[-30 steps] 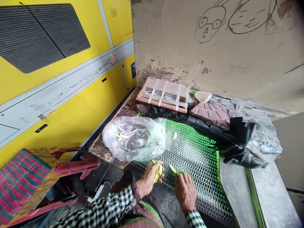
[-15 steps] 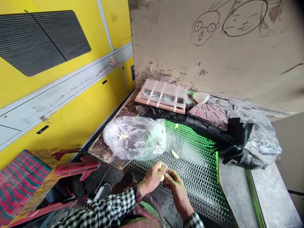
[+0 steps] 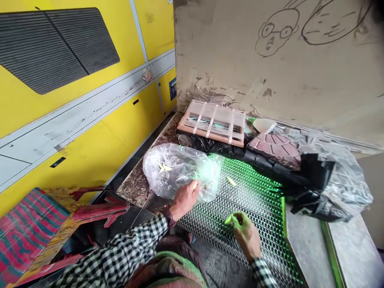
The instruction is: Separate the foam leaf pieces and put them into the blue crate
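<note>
A small pale yellow piece (image 3: 195, 185) is pinched in my left hand (image 3: 184, 200), at the near edge of a clear plastic bag (image 3: 180, 160). Inside the bag lie several similar yellow pieces (image 3: 165, 168). My right hand (image 3: 246, 234) is over the metal mesh belt (image 3: 210, 224), its fingers closed on another yellow piece (image 3: 228, 219). One more piece (image 3: 231, 181) rests on the mesh between the bag and the black plastic, touched by neither hand.
Behind the mesh sit a wrapped wooden frame (image 3: 214, 122), a pink patterned block (image 3: 274, 150), a white scoop (image 3: 264, 125) and black plastic (image 3: 312, 180). A yellow machine panel (image 3: 144, 124) is at left, beside a red metal part (image 3: 102, 210).
My hands have moved apart: the left went up and left to the bag, the right shifted right over the mesh. The view has turned slightly.
</note>
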A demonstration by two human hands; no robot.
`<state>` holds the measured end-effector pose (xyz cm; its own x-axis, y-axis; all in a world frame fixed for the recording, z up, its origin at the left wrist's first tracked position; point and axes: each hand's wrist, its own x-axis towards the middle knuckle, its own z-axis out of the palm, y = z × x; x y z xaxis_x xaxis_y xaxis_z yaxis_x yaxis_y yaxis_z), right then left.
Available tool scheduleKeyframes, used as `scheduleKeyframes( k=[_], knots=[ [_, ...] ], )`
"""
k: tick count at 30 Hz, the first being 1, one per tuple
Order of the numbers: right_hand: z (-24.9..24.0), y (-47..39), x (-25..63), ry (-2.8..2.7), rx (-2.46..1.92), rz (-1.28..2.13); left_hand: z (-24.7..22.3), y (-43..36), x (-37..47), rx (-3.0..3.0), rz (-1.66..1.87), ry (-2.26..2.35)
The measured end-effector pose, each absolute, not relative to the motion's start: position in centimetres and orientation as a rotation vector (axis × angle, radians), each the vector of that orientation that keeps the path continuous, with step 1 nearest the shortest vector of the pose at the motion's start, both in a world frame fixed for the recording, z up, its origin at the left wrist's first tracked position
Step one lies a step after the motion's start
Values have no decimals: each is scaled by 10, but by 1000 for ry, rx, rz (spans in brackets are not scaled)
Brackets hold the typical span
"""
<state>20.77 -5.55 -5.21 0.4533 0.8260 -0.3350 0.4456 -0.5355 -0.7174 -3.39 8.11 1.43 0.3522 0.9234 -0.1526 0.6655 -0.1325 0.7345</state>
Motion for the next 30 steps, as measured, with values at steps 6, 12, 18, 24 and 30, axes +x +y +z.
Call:
scheduleKeyframes(
  k=[6, 12, 18, 24, 30],
  knots=[
    [-7, -33, 166, -1101, -2004, 832, 8, 80, -58, 1960, 314, 1178],
    [30, -6, 105, -1128, -1543, 1208, 28, 72, -55, 2122, 47, 925],
    [-8, -28, 133, -441, -1581, 1208, 33, 85, -66, 1974, 134, 983],
    [-43, -48, 179, -568, -2171, 886, 23, 84, -80, 1674, 378, 1044],
    [2, -34, 140, -729, -1976, 1029, 33, 68, -65, 1642, 409, 967]
  ],
)
